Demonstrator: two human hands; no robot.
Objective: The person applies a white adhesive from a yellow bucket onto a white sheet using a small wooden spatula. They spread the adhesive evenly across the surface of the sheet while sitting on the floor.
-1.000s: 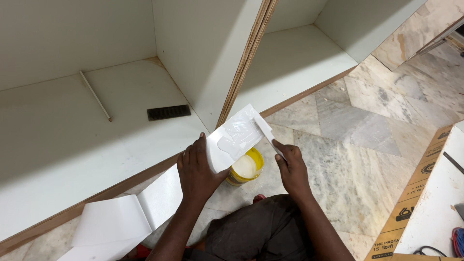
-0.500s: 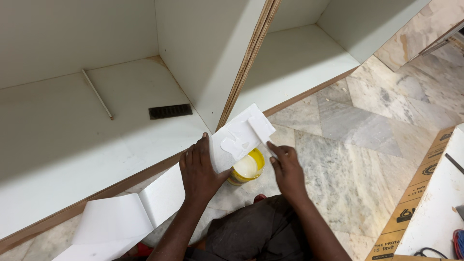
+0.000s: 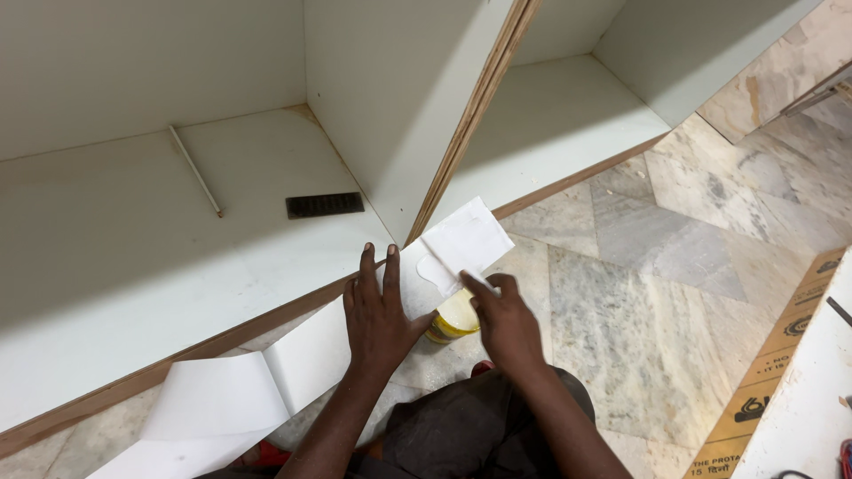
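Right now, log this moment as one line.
left hand: flat on long white laminate strip | right hand: pinching strip's end | yellow tub: beneath, on marble floor

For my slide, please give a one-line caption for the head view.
Left hand presses a white strip flat while right hand peels its end above a yellow tub.

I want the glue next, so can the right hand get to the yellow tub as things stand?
Probably yes. The tub sits on the floor just left of the right hand, and its near side is open. The white strip overhangs its far rim, and the hand is pinching that strip, so it would have to let go.
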